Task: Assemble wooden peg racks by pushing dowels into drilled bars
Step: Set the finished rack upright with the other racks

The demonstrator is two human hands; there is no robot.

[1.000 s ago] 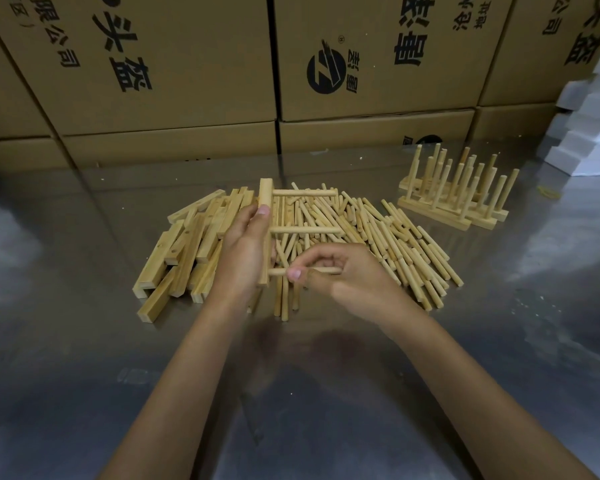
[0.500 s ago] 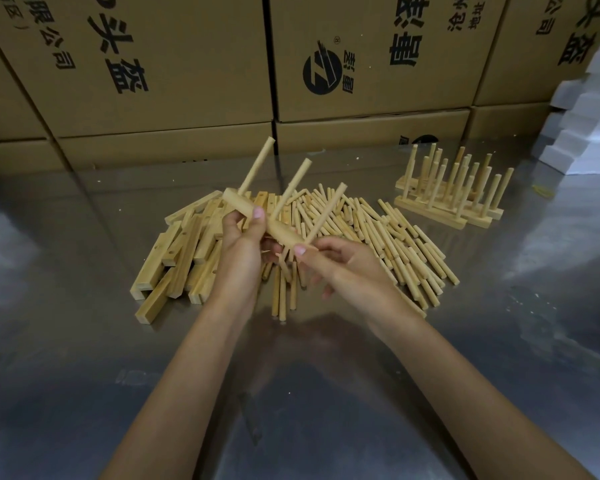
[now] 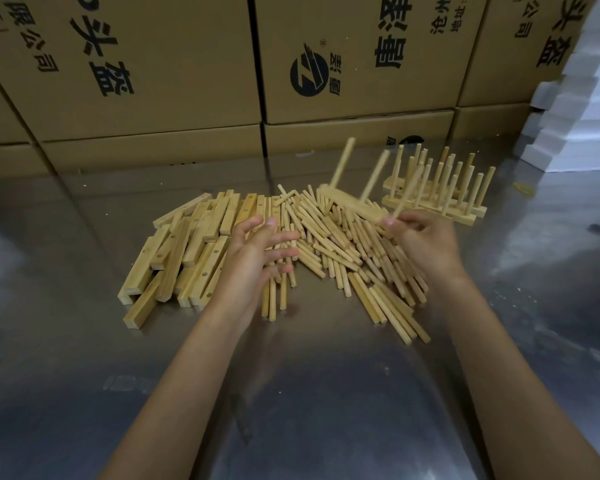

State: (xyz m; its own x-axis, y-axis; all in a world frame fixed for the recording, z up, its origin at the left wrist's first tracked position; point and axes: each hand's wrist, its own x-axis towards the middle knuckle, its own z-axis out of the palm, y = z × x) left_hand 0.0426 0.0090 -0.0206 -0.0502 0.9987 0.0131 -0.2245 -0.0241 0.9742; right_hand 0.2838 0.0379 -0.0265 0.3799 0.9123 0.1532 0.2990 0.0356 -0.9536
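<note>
At right hand (image 3: 426,244): pegged bar (image 3: 352,202).

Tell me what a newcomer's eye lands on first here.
First the right hand, holding a blurred peg rack with dowels sticking up, above the loose dowel pile. The left hand hovers open over the pile's left edge, beside the drilled bars. Finished racks stand behind at right.

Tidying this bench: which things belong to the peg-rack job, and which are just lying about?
Job: rack held by right hand; loose dowels; drilled bars; finished racks; left hand.
Lying about: cardboard boxes; white foam blocks.
</note>
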